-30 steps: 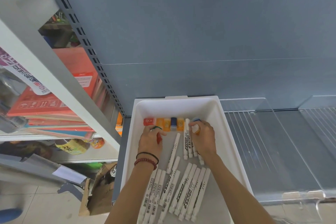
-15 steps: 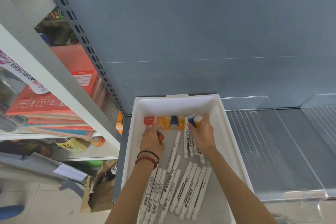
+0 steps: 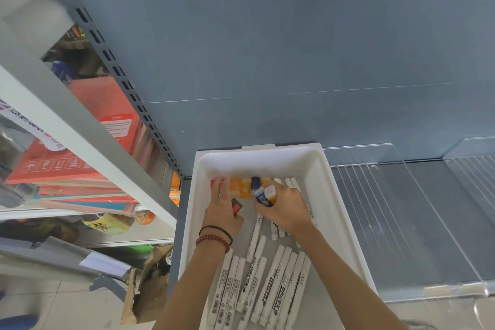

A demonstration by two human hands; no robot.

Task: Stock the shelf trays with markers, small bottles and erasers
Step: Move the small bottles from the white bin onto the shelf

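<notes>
A white tray (image 3: 337, 195) stands on the grey shelf. Several white markers (image 3: 278, 284) lie in its near half. A row of small erasers (image 3: 242, 187), red, orange and dark blue, lines its far end. My left hand (image 3: 221, 210) reaches to the row's left end, fingers on the red eraser, with a red and green eraser (image 3: 236, 206) tucked under the palm. My right hand (image 3: 288, 209) grips two erasers (image 3: 265, 195), one blue and white, one orange, just in front of the row.
Clear plastic dividers (image 3: 401, 211) stand on the shelf right of the tray. At the left, a slanted grey upright (image 3: 107, 56) borders a neighbouring rack with orange boxes (image 3: 80, 147). A torn cardboard box (image 3: 152, 286) sits on the floor below.
My right hand has lifted the two erasers off the markers and brought them left toward the row. My left hand has stretched forward to the red eraser at the row's left end.
</notes>
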